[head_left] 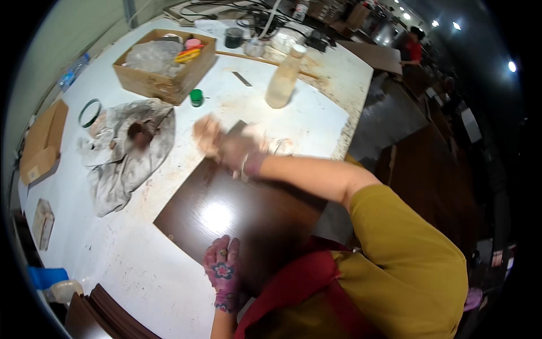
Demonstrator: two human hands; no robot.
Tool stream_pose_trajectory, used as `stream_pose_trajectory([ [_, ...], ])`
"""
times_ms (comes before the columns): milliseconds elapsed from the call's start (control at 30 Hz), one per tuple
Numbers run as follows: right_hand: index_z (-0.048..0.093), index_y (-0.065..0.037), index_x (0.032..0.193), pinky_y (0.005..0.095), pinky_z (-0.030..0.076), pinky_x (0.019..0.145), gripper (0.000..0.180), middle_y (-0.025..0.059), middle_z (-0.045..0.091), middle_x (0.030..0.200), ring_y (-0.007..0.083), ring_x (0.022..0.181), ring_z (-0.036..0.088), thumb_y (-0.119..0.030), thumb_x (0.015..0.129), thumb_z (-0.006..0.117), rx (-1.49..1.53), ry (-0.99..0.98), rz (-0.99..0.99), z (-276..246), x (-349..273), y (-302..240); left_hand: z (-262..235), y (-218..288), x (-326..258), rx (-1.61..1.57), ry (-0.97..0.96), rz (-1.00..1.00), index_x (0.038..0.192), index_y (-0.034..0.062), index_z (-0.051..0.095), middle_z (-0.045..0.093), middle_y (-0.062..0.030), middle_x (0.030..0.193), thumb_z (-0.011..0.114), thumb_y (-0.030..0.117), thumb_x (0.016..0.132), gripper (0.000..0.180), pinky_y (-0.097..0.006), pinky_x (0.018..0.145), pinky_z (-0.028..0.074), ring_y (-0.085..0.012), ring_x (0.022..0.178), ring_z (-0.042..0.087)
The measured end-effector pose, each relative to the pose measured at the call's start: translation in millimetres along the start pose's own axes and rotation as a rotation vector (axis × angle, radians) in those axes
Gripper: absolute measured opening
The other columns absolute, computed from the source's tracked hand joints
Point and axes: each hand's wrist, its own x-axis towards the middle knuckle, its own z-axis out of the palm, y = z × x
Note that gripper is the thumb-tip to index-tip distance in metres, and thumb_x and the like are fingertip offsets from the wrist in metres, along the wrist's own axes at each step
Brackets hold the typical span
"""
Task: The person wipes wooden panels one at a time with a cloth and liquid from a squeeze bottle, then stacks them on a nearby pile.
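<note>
White, stained worktop (141,271) in a dim workshop. A dark brown glossy wood panel (237,214) lies flat on it. The left hand (223,271), in a pink flowered glove, presses on the panel's near edge, fingers flat and together. The right hand (240,150) is blurred at the far end, fingers curled around a pale cloth (208,134). Beyond those fingers stands a plastic bottle (284,76); off to their left are a dirty grey rag (127,150), a small green cap (196,97) and a cardboard box (164,65).
</note>
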Motion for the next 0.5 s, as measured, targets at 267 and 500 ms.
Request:
stream_pose_trajectory([
  [267, 0.064, -0.004, 0.093, 0.0343, 0.052, 0.059, 0.028, 0.0084, 0.064, 0.073, 0.0209, 0.065, 0.062, -0.030, 0.094, 0.053, -0.290, -0.138, -0.233, 54, 2, -3, -20, 4, 0, -0.110, -0.113, -0.014, 0.118, 0.0126, 0.061, 0.057, -0.0091, 0.121, 0.065, 0.018, 0.075, 0.043, -0.046, 0.091, 0.045, -0.0332, 0.110, 0.055],
  [500, 0.058, -0.002, 0.088, 0.0383, 0.051, 0.056, 0.011, 0.0119, 0.061, 0.070, 0.0265, 0.059, 0.062, -0.011, 0.084, 0.057, -0.234, 0.340, -0.943, 97, -22, -7, -9, -6, -2, -0.134, -0.067, 0.115, 0.118, 0.0104, 0.060, 0.055, -0.0075, 0.127, 0.058, 0.016, 0.081, 0.037, -0.044, 0.093, 0.045, -0.0289, 0.115, 0.053],
])
